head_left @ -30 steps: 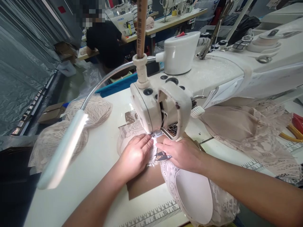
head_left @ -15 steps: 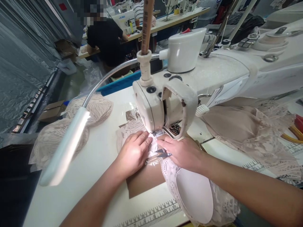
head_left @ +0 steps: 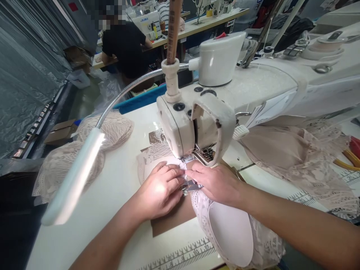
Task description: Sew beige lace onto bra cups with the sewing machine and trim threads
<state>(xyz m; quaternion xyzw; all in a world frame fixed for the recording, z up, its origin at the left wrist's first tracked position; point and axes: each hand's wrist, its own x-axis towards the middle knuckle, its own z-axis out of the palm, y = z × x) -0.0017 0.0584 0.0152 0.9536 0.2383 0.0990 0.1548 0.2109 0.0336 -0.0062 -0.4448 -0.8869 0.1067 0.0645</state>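
Under the needle end of a white sewing machine (head_left: 176,127), both my hands are on pale pink lace fabric (head_left: 157,151). My left hand (head_left: 161,189) presses the lace with its fingers together, fingertips close to the presser foot (head_left: 188,158). On the other side, my right hand (head_left: 218,183) has its thumb and forefinger at the lace edge. Thread snips (head_left: 192,186) are held in that hand, blades pointing left. A lace bra piece with a smooth moulded cup (head_left: 230,232) hangs below my right wrist over the table's front edge.
A gooseneck lamp (head_left: 75,176) arches over the table's left side. Behind it lie stacked lace cups (head_left: 105,131). More lace pieces (head_left: 281,146) lie right of the machine, near yellow-handled scissors (head_left: 347,159). A person in black (head_left: 123,48) sits at another table beyond.
My left hand has shifted slightly down, its fingers now bent over the lace edge beside the right fingertips. The snips' blades look closer together. The right hand has barely moved.
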